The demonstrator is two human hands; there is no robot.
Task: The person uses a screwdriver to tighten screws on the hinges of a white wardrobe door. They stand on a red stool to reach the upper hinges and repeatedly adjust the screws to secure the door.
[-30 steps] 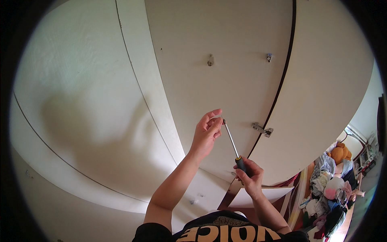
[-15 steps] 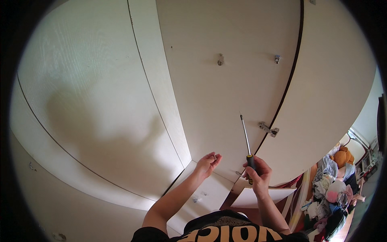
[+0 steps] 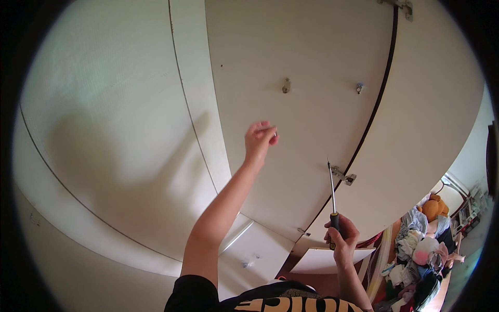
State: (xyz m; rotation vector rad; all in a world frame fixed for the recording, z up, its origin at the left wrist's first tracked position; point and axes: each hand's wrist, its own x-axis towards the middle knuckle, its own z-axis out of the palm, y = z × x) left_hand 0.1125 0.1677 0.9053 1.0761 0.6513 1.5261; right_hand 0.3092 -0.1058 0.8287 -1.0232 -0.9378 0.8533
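My right hand (image 3: 344, 240) is closed around the dark and yellow handle of a screwdriver (image 3: 333, 193). Its long metal shaft points up, with the tip beside a metal hinge (image 3: 344, 177) on the panel edge. Further up, my left hand (image 3: 259, 139) is raised before the pale cabinet panel (image 3: 291, 171), its fingers pinched on a small metal piece (image 3: 275, 133) whose kind is too small to tell. Above the left hand, a metal fitting (image 3: 286, 87) is fixed to the panel, and a second small fitting (image 3: 359, 88) sits to its right.
A pale door (image 3: 421, 114) curves along the right side, with another hinge (image 3: 403, 8) at its top and a lower hinge (image 3: 304, 232). Large white panels (image 3: 104, 130) stand at left. Clothes and soft toys (image 3: 423, 249) are heaped at lower right, near a loose white board (image 3: 322, 260).
My left hand has risen up the panel with its fingers still pinched. My right hand and the screwdriver have shifted slightly right and down in view. The view has also moved a little.
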